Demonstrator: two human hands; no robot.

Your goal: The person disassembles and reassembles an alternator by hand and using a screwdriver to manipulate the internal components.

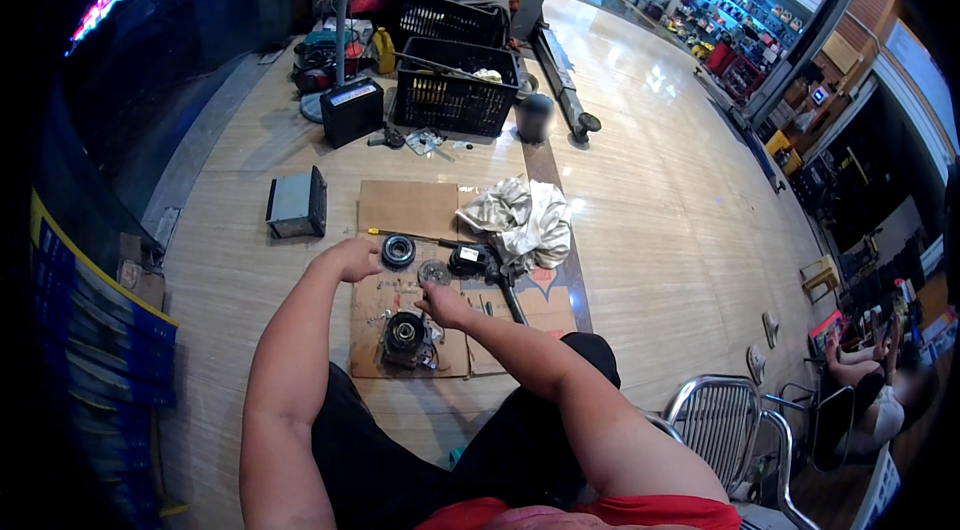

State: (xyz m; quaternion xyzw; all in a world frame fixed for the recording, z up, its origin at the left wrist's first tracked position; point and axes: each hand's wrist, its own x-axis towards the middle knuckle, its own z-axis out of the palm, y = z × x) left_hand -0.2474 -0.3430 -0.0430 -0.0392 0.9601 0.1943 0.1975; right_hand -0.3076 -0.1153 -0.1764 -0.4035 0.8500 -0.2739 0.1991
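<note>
On a flattened cardboard sheet [408, 208] lie several greasy machine parts. My left hand [356, 260] hovers at the left side of a dark ring-shaped pulley [398, 251], fingers reaching toward it and holding nothing I can see. My right hand [442, 307] is closed, its fingertips by the lower edge of a grey metal disc [434, 274]; whatever they pinch is too small to make out. Just below both hands stands a round, dark metal unit with a hub in its centre [404, 332]. A black power tool [468, 258] lies right of the disc.
A crumpled white cloth [520, 220] covers the sheet's far right corner. Beyond are a grey metal box [297, 205], a black battery [352, 113], black crates [456, 90] and a standing fan [342, 25]. A metal chair [715, 425] stands right; another person [880, 410] sits farther off.
</note>
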